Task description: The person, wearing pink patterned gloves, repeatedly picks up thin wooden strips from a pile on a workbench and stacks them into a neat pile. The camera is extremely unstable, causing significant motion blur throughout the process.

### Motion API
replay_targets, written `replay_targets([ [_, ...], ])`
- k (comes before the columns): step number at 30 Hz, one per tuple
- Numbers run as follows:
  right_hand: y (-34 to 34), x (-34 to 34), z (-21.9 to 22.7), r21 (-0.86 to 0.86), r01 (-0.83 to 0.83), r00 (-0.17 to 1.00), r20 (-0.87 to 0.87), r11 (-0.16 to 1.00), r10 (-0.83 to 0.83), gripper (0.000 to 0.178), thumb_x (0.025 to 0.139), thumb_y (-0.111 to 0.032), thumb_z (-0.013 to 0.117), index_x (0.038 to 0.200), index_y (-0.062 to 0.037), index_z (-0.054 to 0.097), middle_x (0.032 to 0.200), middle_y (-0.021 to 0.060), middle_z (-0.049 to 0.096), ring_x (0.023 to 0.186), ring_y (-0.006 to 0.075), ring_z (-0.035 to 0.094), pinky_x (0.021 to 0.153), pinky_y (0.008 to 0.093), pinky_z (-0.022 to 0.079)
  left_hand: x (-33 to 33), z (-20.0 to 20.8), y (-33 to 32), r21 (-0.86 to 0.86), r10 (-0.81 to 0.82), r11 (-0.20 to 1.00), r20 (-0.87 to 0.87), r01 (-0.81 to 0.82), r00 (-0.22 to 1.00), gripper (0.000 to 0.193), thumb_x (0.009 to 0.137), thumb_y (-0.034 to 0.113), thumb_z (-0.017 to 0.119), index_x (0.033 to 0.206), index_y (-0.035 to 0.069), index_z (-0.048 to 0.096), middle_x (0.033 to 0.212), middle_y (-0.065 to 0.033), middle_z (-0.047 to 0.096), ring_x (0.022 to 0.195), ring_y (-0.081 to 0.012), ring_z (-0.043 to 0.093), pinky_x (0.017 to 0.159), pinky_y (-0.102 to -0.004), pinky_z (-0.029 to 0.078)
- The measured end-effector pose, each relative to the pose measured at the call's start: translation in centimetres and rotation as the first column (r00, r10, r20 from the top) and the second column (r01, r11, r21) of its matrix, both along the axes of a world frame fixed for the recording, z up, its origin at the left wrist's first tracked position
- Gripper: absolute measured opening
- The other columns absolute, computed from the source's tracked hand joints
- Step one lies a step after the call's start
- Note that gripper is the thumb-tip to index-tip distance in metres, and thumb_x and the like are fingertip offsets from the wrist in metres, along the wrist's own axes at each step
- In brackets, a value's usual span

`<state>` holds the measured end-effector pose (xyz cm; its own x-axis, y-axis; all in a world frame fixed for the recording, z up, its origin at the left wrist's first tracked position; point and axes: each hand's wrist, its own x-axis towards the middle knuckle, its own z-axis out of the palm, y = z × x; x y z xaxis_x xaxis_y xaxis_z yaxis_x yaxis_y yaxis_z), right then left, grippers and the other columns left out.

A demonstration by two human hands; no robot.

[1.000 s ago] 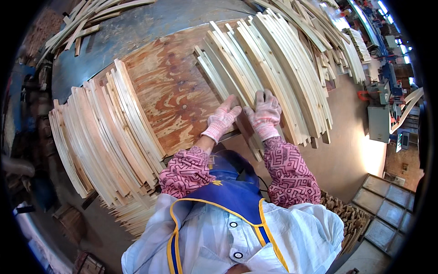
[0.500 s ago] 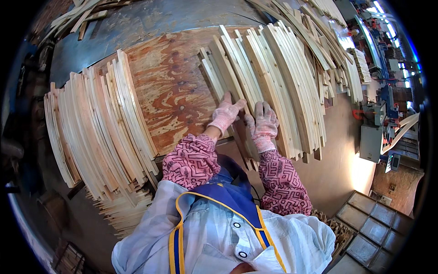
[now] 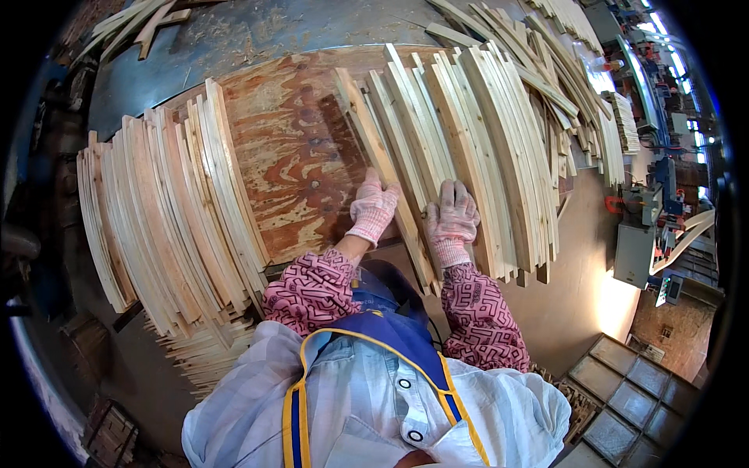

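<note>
My left hand [image 3: 374, 207], in a pale pink work glove, is closed on a long wooden strip [image 3: 381, 162] at the left side of the right-hand stack. Its thumb lies over the strip and the other fingers are at its left side. My right hand [image 3: 453, 222], gloved likewise, rests on the strips just to the right, fingers stretched forward and slightly apart. Beneath and beyond it, the right-hand stack [image 3: 505, 148] of pale strips lies side by side, running away from me. The undersides of the strips are hidden.
A second stack of strips [image 3: 160, 210] lies to the left on the stained plywood board [image 3: 285, 156]. Loose strips [image 3: 538, 66] are heaped at the far right, with more strips [image 3: 140, 27] at the far left. Grey machinery [image 3: 636, 249] stands to the right.
My left hand has moved left and a little nearer, and a strip now lies further left, covering the former edge strips. My right hand has stayed nearly in place, on the strips.
</note>
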<state>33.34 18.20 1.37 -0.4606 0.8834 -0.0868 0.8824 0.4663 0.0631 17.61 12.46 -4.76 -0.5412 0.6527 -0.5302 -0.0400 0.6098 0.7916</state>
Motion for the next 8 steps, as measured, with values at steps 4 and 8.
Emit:
replay_targets([
  [4,0.4,0.3,0.3,-0.061,0.017,1.0,-0.022,0.998,-0.019,0.07,0.085,-0.039,0.066,0.146,-0.0178,0.038,0.15,0.011,0.035,0.134,0.0351,0.037,0.108,0.0523,0.034,-1.1,4.7,1.1,-0.122,-0.324,0.938,0.022,0.325,0.946,0.072,0.088,0.034,0.064,0.144,0.0,0.033,0.115,-0.0294,0.062,0.105,-0.0454,0.062,0.091,-0.0472,0.049],
  [8,3.0,-2.1,-1.2,-0.058,-0.112,0.953,-0.291,0.992,0.09,0.074,0.083,-0.042,0.068,0.146,-0.0166,0.038,0.151,0.013,0.035,0.134,0.0366,0.037,0.11,0.0513,0.033,-3.1,1.9,3.0,-0.093,-0.412,0.908,-0.028,0.408,0.911,0.091,0.09,0.039,0.06,0.152,-0.006,0.011,0.148,-0.0344,0.035,0.136,-0.0404,0.042,0.115,-0.037,0.032],
])
